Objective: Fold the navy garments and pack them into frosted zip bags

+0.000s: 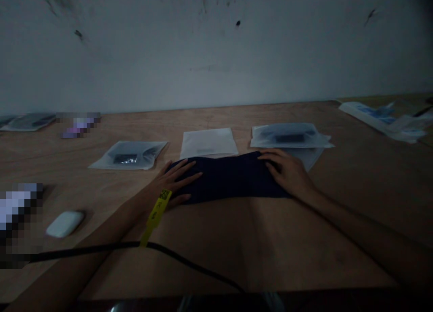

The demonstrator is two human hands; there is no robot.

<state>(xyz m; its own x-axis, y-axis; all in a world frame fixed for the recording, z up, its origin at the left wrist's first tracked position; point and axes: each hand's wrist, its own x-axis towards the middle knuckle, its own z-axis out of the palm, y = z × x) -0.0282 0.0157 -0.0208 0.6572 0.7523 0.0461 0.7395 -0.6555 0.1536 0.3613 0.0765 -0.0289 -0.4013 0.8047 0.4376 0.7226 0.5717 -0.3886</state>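
Note:
A dark navy piece of folded cloth (230,179) lies flat on the wooden table in front of me. My left hand (176,181) rests on its left end, palm down, with the fingers spread. At the cloth's right end is my right hand (287,169), fingers slightly bent and apart, their tips touching the fabric. Just beyond the cloth lies a white flat packet (209,142). A frosted zip bag (147,157) with a dark label is past my left hand, and another frosted bag (267,136) sits behind my right hand.
A black cable (189,260) with a yellow tag (155,219) crosses in front of my left forearm. On the left are a white rounded case (65,224) and a blurred-out object (16,208). Crumpled clear plastic packaging (382,120) lies at the far right. Behind the table rises a wall (216,63).

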